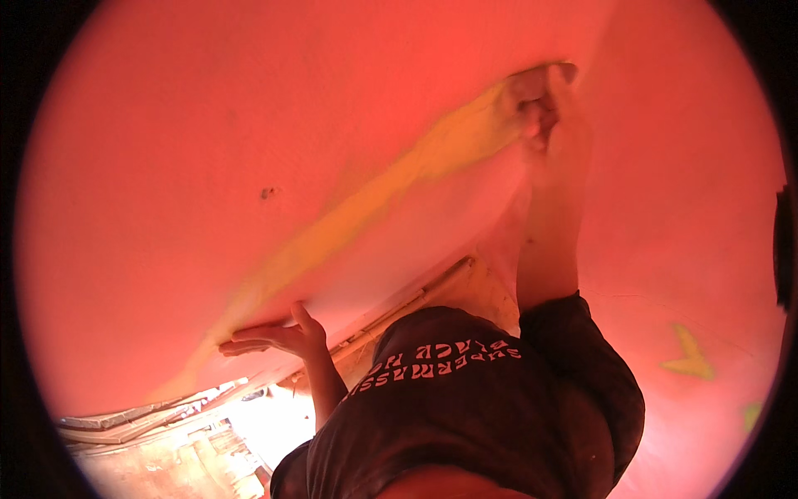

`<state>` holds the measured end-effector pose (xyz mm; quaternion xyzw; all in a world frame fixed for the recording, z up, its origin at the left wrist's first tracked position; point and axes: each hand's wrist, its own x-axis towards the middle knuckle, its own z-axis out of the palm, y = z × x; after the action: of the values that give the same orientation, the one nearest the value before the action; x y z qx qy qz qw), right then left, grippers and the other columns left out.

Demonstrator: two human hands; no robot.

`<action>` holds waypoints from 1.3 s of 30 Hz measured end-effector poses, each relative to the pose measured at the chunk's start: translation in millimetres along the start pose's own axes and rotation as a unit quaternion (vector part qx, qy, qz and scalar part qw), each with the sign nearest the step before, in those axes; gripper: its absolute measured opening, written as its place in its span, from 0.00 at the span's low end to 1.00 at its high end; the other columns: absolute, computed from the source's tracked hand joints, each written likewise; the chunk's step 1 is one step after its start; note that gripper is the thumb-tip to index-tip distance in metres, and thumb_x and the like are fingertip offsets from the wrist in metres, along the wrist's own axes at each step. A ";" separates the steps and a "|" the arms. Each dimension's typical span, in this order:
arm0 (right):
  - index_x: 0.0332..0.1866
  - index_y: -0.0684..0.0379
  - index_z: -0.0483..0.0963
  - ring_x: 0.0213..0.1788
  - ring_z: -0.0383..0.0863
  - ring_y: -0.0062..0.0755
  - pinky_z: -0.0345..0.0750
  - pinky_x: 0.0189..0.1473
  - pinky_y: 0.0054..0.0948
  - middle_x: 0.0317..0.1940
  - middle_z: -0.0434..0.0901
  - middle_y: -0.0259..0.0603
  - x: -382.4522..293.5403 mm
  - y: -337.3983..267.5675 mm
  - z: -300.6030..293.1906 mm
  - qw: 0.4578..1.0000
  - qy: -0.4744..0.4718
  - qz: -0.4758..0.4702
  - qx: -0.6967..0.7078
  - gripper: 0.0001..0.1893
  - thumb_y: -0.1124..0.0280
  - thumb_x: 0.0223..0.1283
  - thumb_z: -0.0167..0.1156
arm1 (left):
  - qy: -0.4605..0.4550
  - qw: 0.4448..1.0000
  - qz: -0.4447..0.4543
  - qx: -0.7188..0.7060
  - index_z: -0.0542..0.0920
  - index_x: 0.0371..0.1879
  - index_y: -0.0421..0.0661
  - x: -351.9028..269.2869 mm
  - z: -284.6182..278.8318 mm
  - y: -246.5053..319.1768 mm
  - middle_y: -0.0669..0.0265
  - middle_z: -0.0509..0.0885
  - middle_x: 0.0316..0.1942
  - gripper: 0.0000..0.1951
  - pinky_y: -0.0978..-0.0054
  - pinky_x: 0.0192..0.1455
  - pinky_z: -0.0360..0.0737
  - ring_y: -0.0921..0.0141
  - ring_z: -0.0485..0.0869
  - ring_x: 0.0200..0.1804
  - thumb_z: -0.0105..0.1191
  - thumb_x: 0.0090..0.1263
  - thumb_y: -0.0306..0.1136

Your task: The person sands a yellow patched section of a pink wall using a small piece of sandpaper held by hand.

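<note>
A red painted wall (156, 206) fills most of the head view, crossed by a diagonal yellow band (380, 187). At the band's upper right end, near the corner, my right hand (558, 112) presses a thin, flat, brownish piece (530, 84) against the wall. Blur and the fingers hide much of that piece, so its exact kind is unclear. My left hand (280, 334) holds nothing; its fingers are spread and lie at the wall beside the lower end of the band, with the thumb pointing up.
A small chipped spot (268, 193) marks the wall. Along its foot runs a narrow pipe or strip (405, 304). The adjoining wall (654, 218) bears a yellow mark (689, 355) and a greenish one (752, 416). Stacked flat pieces (118, 427) lie at lower left, beside bright sunlit floor.
</note>
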<state>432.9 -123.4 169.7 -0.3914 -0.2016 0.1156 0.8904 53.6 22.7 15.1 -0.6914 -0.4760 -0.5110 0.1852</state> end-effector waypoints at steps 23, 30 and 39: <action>0.35 0.63 0.78 0.20 0.78 0.21 0.72 0.20 0.20 0.26 0.83 0.39 -108.0 30.1 74.3 0.982 -0.142 0.096 -0.076 0.14 0.63 0.72 0.60 | -0.030 0.999 -0.002 -0.016 0.30 0.79 0.40 -8.1 -2.7 -12.6 0.38 0.22 0.78 0.60 0.31 0.73 0.26 0.36 0.22 0.78 0.51 0.67 0.70; 0.30 0.60 0.76 0.20 0.73 0.15 0.61 0.19 0.17 0.23 0.80 0.33 -112.3 36.6 82.7 0.997 -0.027 0.035 -0.065 0.13 0.65 0.72 0.60 | -0.018 1.000 -0.025 -0.007 0.38 0.81 0.43 5.0 -31.0 -106.4 0.43 0.32 0.81 0.52 0.35 0.76 0.35 0.41 0.31 0.81 0.52 0.71 0.62; 0.31 0.63 0.77 0.17 0.76 0.24 0.70 0.17 0.21 0.25 0.84 0.44 -175.6 69.8 132.4 0.990 -0.003 0.045 -0.137 0.15 0.63 0.73 0.58 | -0.002 0.997 -0.067 -0.047 0.44 0.80 0.44 46.1 -91.1 -207.1 0.45 0.37 0.81 0.45 0.40 0.79 0.41 0.47 0.36 0.82 0.46 0.75 0.60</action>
<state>213.3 -54.6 151.7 -0.5179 -0.2004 0.1282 0.8217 -169.1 75.7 45.3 -0.6667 -0.4974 -0.5426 0.1170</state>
